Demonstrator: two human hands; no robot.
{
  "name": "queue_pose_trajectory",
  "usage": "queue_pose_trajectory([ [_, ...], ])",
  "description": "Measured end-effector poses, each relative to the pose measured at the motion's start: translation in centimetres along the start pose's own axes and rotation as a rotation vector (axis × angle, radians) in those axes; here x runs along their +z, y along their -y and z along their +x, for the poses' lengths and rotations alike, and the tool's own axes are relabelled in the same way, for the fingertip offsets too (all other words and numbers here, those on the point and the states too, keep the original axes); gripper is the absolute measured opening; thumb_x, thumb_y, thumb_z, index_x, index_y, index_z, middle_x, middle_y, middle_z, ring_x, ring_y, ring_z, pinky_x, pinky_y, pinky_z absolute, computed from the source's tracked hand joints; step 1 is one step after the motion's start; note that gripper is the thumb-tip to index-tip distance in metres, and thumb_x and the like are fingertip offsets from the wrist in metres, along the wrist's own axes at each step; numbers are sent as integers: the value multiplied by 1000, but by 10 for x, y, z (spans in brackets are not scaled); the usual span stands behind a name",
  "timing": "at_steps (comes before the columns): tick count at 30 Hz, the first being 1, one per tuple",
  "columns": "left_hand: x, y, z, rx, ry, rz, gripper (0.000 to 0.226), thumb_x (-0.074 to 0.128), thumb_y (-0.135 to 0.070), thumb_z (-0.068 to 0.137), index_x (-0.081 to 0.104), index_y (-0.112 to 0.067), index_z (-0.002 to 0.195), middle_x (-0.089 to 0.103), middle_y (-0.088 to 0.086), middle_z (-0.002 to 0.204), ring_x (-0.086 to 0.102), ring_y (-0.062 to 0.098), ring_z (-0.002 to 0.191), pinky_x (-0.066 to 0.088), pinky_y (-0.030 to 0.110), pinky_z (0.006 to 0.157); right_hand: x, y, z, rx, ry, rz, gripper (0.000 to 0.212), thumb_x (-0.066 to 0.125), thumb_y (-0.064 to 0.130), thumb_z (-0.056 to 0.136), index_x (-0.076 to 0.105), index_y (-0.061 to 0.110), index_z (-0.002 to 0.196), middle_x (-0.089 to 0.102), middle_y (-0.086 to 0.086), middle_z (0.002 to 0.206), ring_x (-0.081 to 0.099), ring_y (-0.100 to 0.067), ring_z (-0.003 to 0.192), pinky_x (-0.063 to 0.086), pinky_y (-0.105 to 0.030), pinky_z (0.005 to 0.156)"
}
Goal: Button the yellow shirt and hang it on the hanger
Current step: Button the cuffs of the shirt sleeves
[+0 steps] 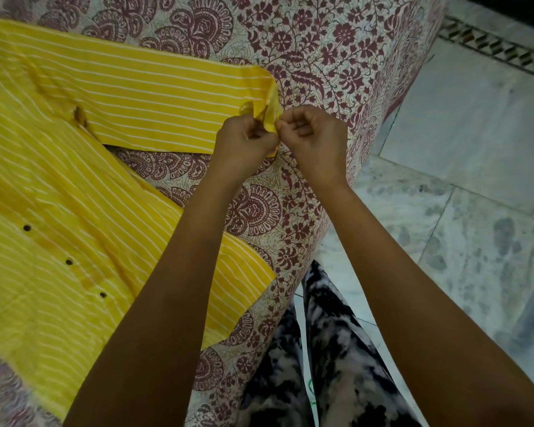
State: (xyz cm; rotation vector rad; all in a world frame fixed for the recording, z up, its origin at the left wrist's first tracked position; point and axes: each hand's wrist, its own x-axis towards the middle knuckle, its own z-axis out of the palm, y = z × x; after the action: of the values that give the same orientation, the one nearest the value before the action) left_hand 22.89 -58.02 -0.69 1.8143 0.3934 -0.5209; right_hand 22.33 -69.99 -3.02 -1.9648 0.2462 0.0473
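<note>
The yellow shirt [59,192] with thin white stripes lies flat on the bed, its front showing several dark buttons [27,227] in a row at the left. One sleeve [142,109] stretches to the right toward the bed's edge. At the sleeve's cuff [267,115] both hands meet. My left hand [244,140] pinches the cuff from the left side. My right hand [313,134] pinches the same cuff from the right, fingers curled. The cuff's button is hidden between my fingers. No hanger is in view.
The bed is covered by a white sheet [321,57] with a maroon floral print; its edge drops off at the right. A grey marble floor [460,211] lies to the right. My legs in black-and-white patterned trousers [327,365] stand against the bed.
</note>
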Motion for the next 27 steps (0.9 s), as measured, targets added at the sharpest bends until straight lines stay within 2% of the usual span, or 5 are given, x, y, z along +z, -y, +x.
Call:
queue_pose_trajectory([
  [8, 3, 10, -3, -14, -21, -146, 25, 58, -20, 91, 66, -1, 105, 69, 14, 97, 68, 19, 86, 58, 30, 79, 0, -12, -11, -167, 14, -168, 16, 58, 18, 87, 65, 5, 88, 66, -8, 86, 61, -15, 74, 52, -33, 67],
  [11, 4, 13, 0, 109, -112, 69, 45, 58, -39, 84, 65, 4, 93, 69, 20, 84, 69, 27, 76, 57, 47, 73, 6, -12, -13, -15, 1, -81, 9, 59, 14, 86, 65, 7, 85, 67, -2, 81, 61, -14, 72, 51, -30, 65],
  [16, 1, 16, 4, 403, -126, 440, 30, 54, -27, 89, 54, 1, 79, 53, 16, 63, 45, 24, 57, 26, 28, 48, 0, -8, -2, 289, 169, 176, 18, 58, 8, 87, 59, 19, 72, 62, -4, 73, 58, -16, 70, 53, -41, 74],
  [22, -3, 7, 12, 621, -97, 959, 23, 45, -16, 95, 54, 2, 106, 59, 25, 102, 57, 43, 84, 28, 39, 59, -11, 6, 7, 459, 331, 267, 27, 44, -2, 92, 55, 12, 72, 55, 0, 70, 53, -7, 62, 50, -17, 62],
  [27, -23, 8, 22, 606, -211, 875, 20, 43, -4, 86, 58, -6, 98, 61, 17, 101, 58, 39, 84, 37, 42, 63, -20, 13, 12, 601, 418, 477, 24, 50, 8, 93, 58, 13, 71, 58, 2, 69, 58, -6, 62, 54, -22, 71],
])
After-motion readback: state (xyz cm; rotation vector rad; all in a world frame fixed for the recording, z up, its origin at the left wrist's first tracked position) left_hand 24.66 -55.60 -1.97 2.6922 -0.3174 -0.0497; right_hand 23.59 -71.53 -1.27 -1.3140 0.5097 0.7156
